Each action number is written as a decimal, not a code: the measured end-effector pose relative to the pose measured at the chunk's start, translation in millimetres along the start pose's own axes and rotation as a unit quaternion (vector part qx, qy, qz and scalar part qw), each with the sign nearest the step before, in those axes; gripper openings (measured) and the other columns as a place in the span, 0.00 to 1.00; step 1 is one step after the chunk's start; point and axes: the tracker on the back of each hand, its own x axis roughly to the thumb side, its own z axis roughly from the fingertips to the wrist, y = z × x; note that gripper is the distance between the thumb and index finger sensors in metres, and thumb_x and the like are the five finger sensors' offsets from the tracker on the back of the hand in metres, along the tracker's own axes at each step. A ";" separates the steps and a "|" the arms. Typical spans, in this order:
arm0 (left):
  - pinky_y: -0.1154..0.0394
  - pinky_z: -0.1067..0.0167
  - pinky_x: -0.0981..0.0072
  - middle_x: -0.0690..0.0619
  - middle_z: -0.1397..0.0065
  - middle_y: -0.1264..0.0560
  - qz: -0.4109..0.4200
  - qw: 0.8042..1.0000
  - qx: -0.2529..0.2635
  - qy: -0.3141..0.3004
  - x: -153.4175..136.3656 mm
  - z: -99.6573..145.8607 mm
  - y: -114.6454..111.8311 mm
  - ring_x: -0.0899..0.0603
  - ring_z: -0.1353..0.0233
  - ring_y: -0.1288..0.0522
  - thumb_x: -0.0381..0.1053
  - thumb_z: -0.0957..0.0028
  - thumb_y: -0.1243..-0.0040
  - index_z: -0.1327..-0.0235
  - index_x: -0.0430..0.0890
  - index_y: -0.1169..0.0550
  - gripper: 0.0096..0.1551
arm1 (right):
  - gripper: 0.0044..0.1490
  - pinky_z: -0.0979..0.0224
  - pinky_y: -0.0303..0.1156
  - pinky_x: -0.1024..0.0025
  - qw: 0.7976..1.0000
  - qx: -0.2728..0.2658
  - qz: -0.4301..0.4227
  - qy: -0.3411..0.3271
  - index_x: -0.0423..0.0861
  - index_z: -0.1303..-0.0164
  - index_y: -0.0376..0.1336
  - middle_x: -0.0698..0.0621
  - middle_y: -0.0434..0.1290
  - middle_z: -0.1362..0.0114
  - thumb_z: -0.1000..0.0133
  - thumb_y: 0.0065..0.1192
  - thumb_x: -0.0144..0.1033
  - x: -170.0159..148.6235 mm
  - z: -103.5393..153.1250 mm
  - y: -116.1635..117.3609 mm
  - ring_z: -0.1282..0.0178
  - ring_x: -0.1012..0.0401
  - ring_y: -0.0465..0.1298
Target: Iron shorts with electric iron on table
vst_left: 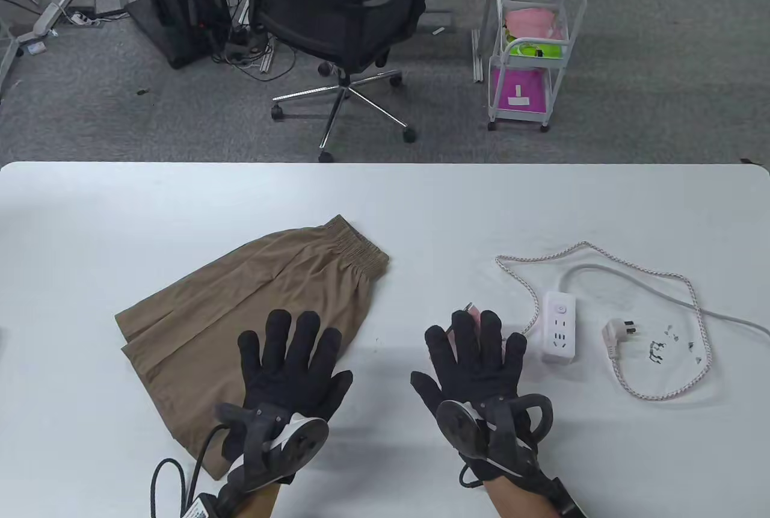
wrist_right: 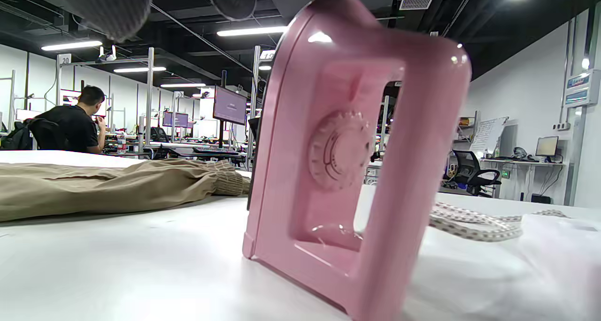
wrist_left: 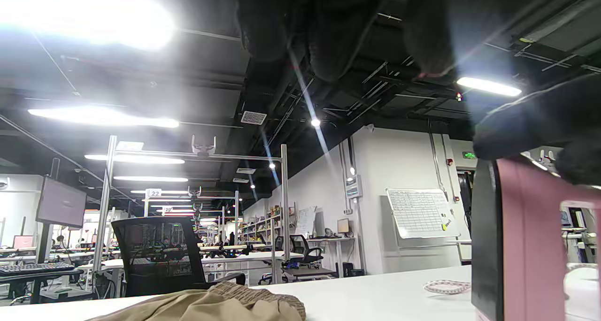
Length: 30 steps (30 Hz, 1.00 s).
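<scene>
Khaki shorts (vst_left: 240, 313) lie flat on the white table (vst_left: 120, 211), waistband toward the far side. My left hand (vst_left: 295, 349) is open with fingers spread over the shorts' near right part. My right hand (vst_left: 475, 349) is open with fingers spread above a pink electric iron (vst_left: 475, 314), which it mostly hides. In the right wrist view the iron (wrist_right: 347, 161) stands upright on its heel, dial (wrist_right: 340, 149) facing me, my fingers (wrist_right: 108, 6) above it. In the left wrist view the iron (wrist_left: 530, 246) is at the right and the shorts (wrist_left: 211, 307) are below. I cannot tell whether my right hand touches the iron.
A white power strip (vst_left: 559, 325) lies right of the iron. The iron's braided cord (vst_left: 601, 250) loops behind it, and its plug (vst_left: 616, 340) lies unplugged beside the strip. Small dark bits (vst_left: 668, 346) lie further right. An office chair (vst_left: 337, 12) and a cart (vst_left: 529, 55) stand beyond the table.
</scene>
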 end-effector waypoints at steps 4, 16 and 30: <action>0.54 0.26 0.23 0.49 0.12 0.41 0.000 1.000 -0.001 0.002 0.0 0.0 -0.2 0.29 0.14 0.47 0.70 0.44 0.46 0.22 0.58 0.32 0.37 | 0.45 0.23 0.43 0.25 1.000 0.000 -0.003 0.000 0.58 0.10 0.47 0.41 0.42 0.10 0.33 0.48 0.70 -0.3 0.0 0.3 0.13 0.34 0.40; 0.53 0.26 0.23 0.49 0.12 0.40 0.007 1.000 -0.011 0.004 -0.4 -1.2 -1.5 0.29 0.14 0.47 0.70 0.44 0.46 0.22 0.58 0.32 0.37 | 0.45 0.23 0.44 0.25 1.000 0.000 -0.010 -0.009 0.58 0.10 0.47 0.41 0.43 0.10 0.33 0.49 0.70 0.8 1.7 0.5 0.13 0.34 0.41; 0.52 0.26 0.24 0.49 0.13 0.39 0.019 0.999 -0.029 0.000 0.5 -4.0 -5.8 0.30 0.14 0.45 0.69 0.44 0.46 0.23 0.58 0.31 0.36 | 0.43 0.22 0.54 0.29 0.998 -0.021 -0.052 -0.003 0.56 0.13 0.53 0.42 0.54 0.13 0.35 0.53 0.68 -14.7 10.8 -16.8 0.14 0.37 0.54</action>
